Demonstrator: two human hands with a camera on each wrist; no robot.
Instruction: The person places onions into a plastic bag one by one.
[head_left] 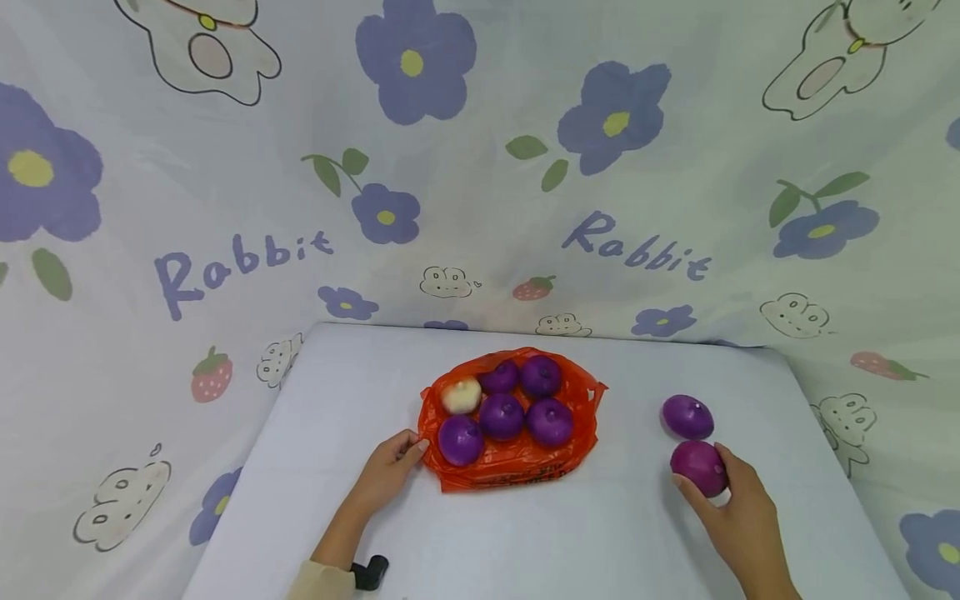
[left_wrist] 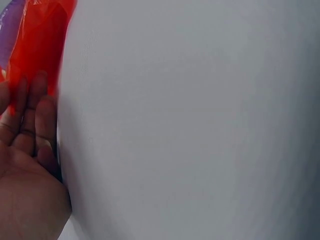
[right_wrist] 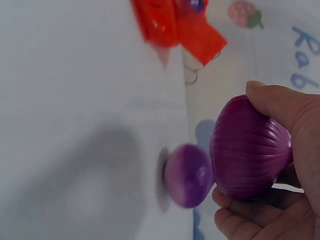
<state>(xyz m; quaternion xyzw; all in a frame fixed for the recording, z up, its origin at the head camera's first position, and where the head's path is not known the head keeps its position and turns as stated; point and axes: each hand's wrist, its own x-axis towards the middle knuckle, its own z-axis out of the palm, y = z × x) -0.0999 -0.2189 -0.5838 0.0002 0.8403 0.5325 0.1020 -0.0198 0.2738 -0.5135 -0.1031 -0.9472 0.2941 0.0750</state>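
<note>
My right hand (head_left: 738,508) grips a purple onion (head_left: 699,468) between thumb and fingers. In the right wrist view that onion (right_wrist: 247,150) shows its ribbed side, raised off the table. Just beyond it a second purple onion (head_left: 687,417) lies on the table. At the left edge of a red plastic bag (head_left: 517,475), my left hand (head_left: 386,473) pinches the film. Part of the left fingers shows through the translucent bag (left_wrist: 42,40) in the left wrist view. On the spread bag sit several purple onions (head_left: 502,416) and one pale, whitish bulb (head_left: 461,395).
The white table (head_left: 360,367) ends at the back against a hanging cloth (head_left: 480,250) printed with flowers and rabbits. Dark lettering runs along the bag's front edge. A black strap piece (head_left: 370,572) shows by the left sleeve (head_left: 322,581).
</note>
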